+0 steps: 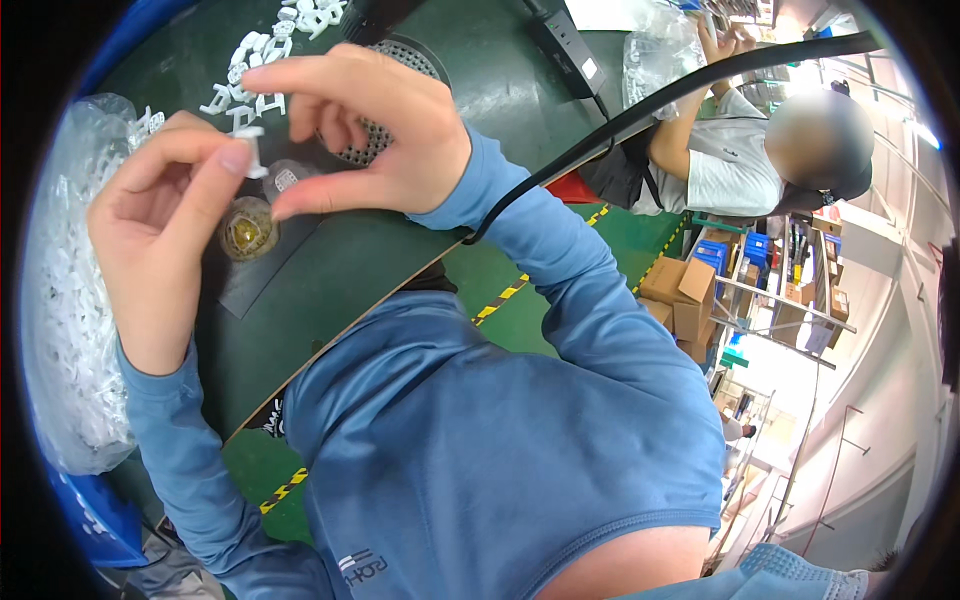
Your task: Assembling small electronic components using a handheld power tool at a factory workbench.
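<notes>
A small white plastic part [255, 152] is pinched between the thumb and fingers of my left hand [160, 215]. Just to its right is my right hand [390, 130], thumb and index finger spread wide with nothing between them. Below the hands a small round clear container with yellowish contents [247, 232] stands on the green table [265, 355]. Beside it is a clear piece with a pale marking [287, 178], partly hidden near my right thumb. Several loose white plastic parts [262, 48] lie in a heap beyond my hands.
A large clear bag of white parts [75, 340] fills the left side. Behind my right hand is a perforated round metal piece [420, 62]. A power strip [565, 55] lies at the back, and a black cable [640, 112] crosses above my right forearm. A co-worker [735, 150] sits at right.
</notes>
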Demonstrator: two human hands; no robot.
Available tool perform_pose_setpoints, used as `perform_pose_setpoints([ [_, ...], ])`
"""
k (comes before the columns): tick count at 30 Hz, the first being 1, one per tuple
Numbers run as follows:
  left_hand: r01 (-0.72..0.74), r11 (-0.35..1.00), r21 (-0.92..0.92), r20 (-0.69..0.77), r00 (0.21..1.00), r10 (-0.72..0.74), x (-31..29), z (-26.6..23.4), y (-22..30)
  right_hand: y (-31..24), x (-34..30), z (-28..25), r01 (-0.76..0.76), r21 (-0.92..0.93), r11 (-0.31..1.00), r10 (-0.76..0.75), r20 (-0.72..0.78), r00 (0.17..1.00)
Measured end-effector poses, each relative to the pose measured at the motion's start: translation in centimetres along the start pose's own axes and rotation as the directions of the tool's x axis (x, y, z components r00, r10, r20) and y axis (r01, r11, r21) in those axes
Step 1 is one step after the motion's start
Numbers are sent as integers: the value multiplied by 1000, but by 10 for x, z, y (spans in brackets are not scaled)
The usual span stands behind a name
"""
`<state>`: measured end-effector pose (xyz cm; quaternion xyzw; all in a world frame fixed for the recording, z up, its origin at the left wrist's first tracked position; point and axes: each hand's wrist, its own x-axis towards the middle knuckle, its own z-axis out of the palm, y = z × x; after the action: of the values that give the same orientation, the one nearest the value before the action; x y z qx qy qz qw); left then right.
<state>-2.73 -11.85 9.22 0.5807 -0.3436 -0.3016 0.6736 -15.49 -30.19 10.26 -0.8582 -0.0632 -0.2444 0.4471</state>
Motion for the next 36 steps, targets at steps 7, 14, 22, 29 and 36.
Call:
perform_pose_setpoints([
  [7, -207, 974, 92, -2, 978, 208, 4, 18, -3, 9, -2, 9, 51, 148, 988, -30, -141, 990],
  [14, -433, 718, 545, 82, 880, 469, 0, 16, -5, -7, 2, 17, -358, 569, 740, 417, 29, 908],
  [22, 137, 980, -144, 95, 988, -124, -5, 3, -4, 3, -2, 12, -78, 394, 916, 94, -23, 995],
  [29, -25, 997, 71, 30, 999, 23, -2, 3, -14, 15, -5, -2, -1, 96, 995, -5, 60, 998],
  [36, 23, 985, 170, -191, 981, 10, 2, -16, -13, 34, 2, -2, 353, -76, 933, -335, 184, 924],
])
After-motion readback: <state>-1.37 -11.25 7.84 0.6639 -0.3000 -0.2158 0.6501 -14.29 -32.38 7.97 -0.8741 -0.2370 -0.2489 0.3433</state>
